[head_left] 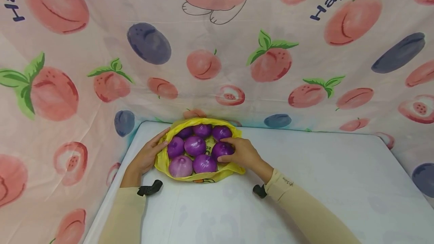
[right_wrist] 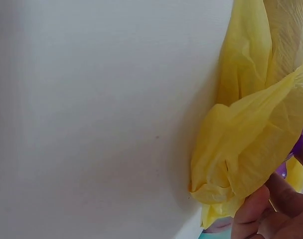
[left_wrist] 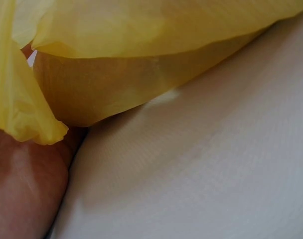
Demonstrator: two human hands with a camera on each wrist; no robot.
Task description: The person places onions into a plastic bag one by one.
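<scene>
A yellow plastic bag [head_left: 159, 163] lies with its mouth spread wide, holding several shiny purple onions [head_left: 195, 145]; one at the front left is a paler purple onion [head_left: 181, 166]. My left hand [head_left: 147, 155] holds the bag's left rim, thumb and fingers against the plastic; in the left wrist view a fold of the bag [left_wrist: 39, 114] covers part of that hand. At the bag's right side, my right hand [head_left: 245, 154] reaches over the rim and grips a purple onion [head_left: 221, 149] between thumb and fingers. In the right wrist view the bag hides most of this onion.
The bag rests near the back edge of a white table [head_left: 322, 183], left of its middle. A fruit-printed cloth [head_left: 234, 55] hangs behind the table and along its left side. A black strap device sits at each wrist.
</scene>
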